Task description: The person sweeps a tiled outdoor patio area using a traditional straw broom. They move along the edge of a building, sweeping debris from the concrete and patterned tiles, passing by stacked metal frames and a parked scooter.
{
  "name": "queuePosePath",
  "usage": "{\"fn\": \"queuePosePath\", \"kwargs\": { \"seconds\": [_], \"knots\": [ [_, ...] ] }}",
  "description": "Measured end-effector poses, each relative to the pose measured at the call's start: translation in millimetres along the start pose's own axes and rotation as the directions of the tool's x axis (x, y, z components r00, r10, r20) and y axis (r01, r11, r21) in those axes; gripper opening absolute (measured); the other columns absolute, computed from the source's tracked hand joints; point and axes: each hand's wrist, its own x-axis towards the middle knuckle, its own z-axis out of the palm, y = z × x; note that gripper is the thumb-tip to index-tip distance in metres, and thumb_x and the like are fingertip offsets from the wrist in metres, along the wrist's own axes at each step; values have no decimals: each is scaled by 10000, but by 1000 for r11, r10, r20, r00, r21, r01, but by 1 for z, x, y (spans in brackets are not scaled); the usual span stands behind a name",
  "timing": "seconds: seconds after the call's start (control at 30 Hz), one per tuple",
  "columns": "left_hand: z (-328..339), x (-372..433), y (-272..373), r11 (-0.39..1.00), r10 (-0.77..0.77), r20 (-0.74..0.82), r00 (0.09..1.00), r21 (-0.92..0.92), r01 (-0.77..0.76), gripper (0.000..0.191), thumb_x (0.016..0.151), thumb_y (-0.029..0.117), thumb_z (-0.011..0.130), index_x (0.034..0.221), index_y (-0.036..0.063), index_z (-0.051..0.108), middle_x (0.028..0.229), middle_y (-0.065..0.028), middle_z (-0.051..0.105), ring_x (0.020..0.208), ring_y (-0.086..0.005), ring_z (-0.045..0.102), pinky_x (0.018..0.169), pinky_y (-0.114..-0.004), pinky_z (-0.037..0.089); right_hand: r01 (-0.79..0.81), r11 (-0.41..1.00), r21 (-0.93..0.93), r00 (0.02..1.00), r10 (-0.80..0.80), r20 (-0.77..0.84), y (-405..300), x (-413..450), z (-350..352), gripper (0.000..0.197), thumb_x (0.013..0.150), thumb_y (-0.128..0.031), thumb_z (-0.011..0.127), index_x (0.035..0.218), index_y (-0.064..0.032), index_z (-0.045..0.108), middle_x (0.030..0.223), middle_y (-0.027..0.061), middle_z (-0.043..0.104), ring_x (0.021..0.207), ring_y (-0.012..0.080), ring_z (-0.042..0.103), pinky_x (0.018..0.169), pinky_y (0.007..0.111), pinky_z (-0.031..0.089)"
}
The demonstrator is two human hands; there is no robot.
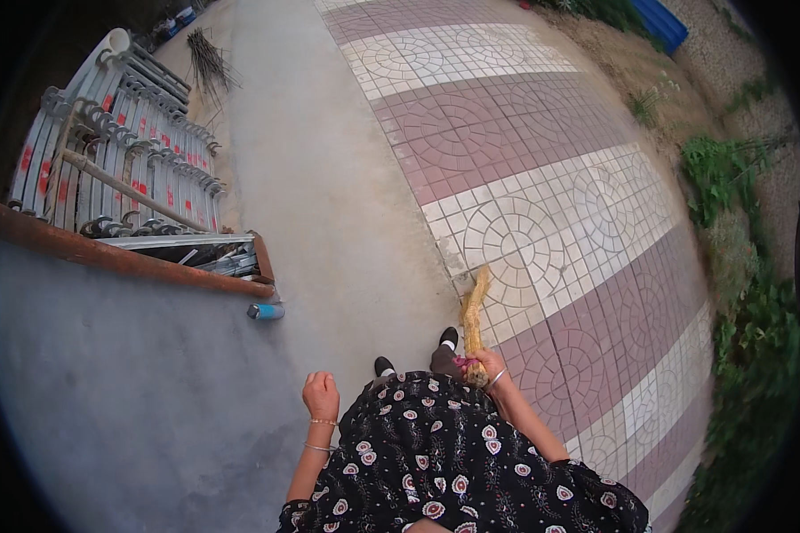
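Note:
My right hand grips a long, pale yellow bundle near its lower end, where a pink tie wraps around it. The bundle looks like straw or a crooked branch; which one, I cannot tell. Its far end points forward over the paving tiles. My left hand hangs at the left of the patterned black garment, its fingers curled in, with nothing visible in it. Bracelets circle both wrists.
Metal scaffold parts with hooks lie stacked at the left, behind a rusty pipe. A blue can lies by the pipe's end. Thin rods lie farther off. Patterned tiles run along the right, edged by green plants.

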Motion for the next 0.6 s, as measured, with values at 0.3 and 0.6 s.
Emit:
{"fn": "queuePosePath", "kwargs": {
  "seconds": [0.3, 0.6],
  "knots": [
    [43, 59, 113, 996, 66, -27, 997, -60, -68, 111, 778, 112, 542, 711, 34, 584, 720, -142, 564, 706, -326, 551, 636, -409, 456, -17, 998, -59, 958, 33, 284, -105, 23, 15, 292, 780, -59, 523, 1053, -13, 431, 737, 114, 541, 526, 197, 579, 411, 317, 492],
    [74, 78, 122, 1000, -10, 54, 999, 7, 9, 110, 773, 116, 540, 715, 41, 595, 735, -140, 577, 714, -330, 554, 637, -415, 458, 90, 992, -88, 989, -78, 125, -173, 17, -23, 389, 716, 3, 519, 1083, -16, 391, 738, 138, 535, 487, 227, 562, 407, 321, 489]
  ]
}}
